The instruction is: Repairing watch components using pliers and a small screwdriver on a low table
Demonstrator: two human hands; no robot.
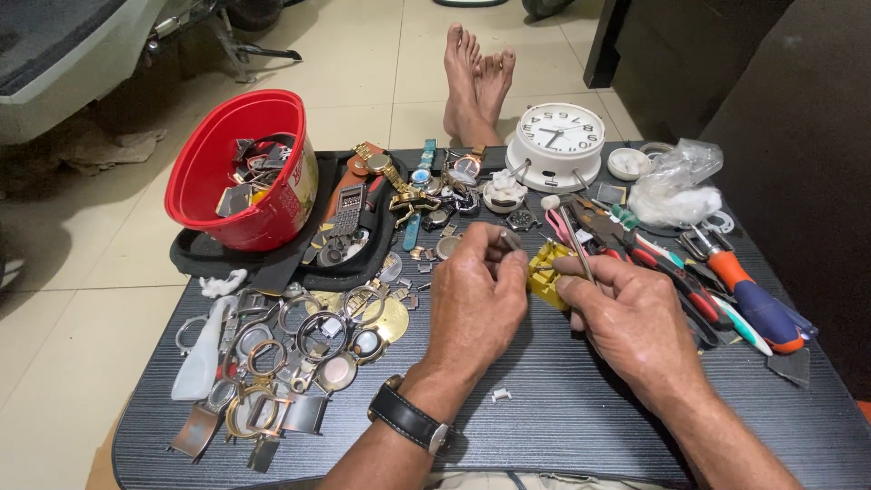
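My left hand [476, 299] rests over the dark table [562, 408], its fingertips pinching a small metal part by a yellow holder block [547, 272]. A black-strapped wristwatch [408, 419] is on that wrist. My right hand [626, 318] grips a thin metal tool [572, 240] with a pale tip, angled up and away, its lower end at the yellow block. Both hands meet just above the block, which they partly hide.
A red bowl [240, 172] of parts stands at back left on a black tray. Watch cases and rings [290, 354] lie at left, watches [426, 186] behind. A white clock [555, 141], pliers and screwdrivers [726, 290], a plastic bag [676, 186] sit right. Bare feet [476, 77] beyond.
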